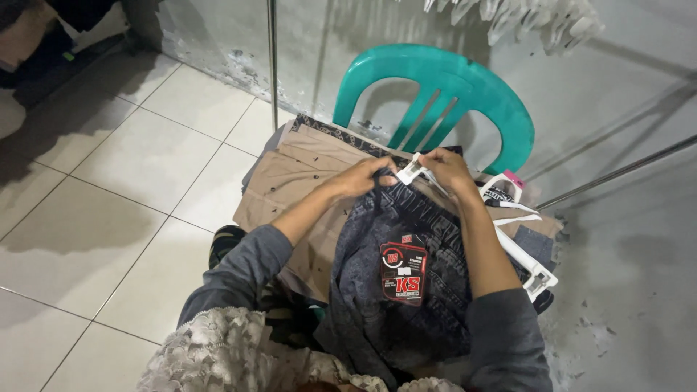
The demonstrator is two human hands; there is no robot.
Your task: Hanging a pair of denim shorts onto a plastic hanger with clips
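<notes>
Dark shorts (406, 290) hang lengthwise toward the person; left hand (367, 176) pinches their waistband, right hand (446, 170) grips the white hanger (415, 172), near the chair (443, 94) back.

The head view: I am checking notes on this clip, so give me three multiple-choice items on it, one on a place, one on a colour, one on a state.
1. Where does the dark grey garment lie?
A. on the floor tiles
B. on the pile of clothes on the chair
C. on a rail

2. What colour is the plastic chair?
A. teal green
B. red
C. white

3. What are the left hand and right hand doing?
A. resting apart
B. both gripping the white clip hanger at the garment's top edge
C. holding the card tag

Answers: 1 B, tan clothes show beneath it; 2 A, its backrest shows; 3 B, fingers close on the clip.
</notes>
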